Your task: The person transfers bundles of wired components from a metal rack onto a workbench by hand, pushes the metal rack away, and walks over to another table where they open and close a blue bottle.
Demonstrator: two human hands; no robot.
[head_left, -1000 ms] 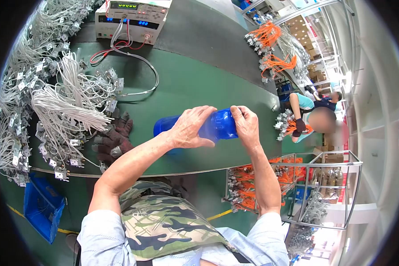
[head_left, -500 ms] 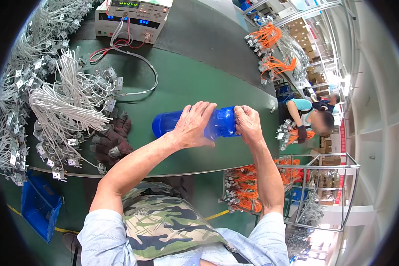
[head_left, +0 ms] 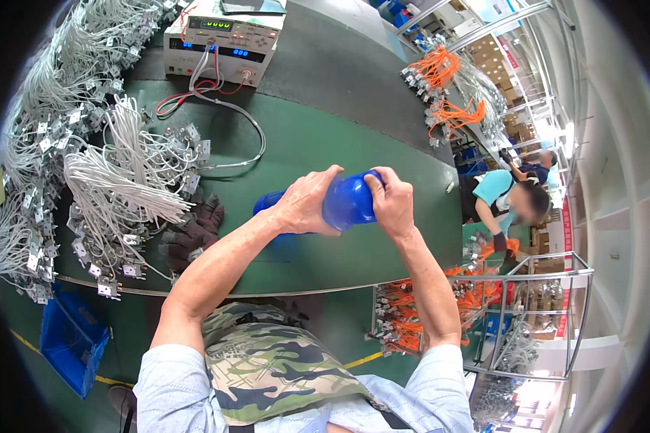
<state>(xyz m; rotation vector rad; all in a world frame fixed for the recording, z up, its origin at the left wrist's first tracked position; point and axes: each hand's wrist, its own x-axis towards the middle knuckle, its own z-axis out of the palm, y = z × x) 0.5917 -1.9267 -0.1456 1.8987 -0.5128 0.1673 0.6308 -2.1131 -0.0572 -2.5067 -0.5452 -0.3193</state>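
Note:
A translucent blue bottle [head_left: 348, 204] lies across both my hands above the green tabletop [head_left: 339, 260]. My left hand [head_left: 305, 203] is wrapped round its middle, with the bottle's left end showing behind the wrist. At the other end, my right hand [head_left: 392, 203] is closed on the bottle's blue top, thumb and fingers bent over it. Whether that top is a separate cap I cannot tell. Dark work gloves [head_left: 195, 234] lie on the table left of my left forearm, beside a bundle of white cables [head_left: 123, 180] with metal-ended plugs.
A test instrument [head_left: 220, 50] with lit displays and leads stands at the back left. More white cables heap along the left. A blue bin [head_left: 72, 343] is on the floor. Orange cables [head_left: 404, 310] hang on a metal rack [head_left: 534, 274] at right, near a co-worker [head_left: 502, 202].
The bottle's right end has tilted up toward me, and my right hand has turned over its top. The whole view has shifted slightly. The co-worker's arm has moved lower.

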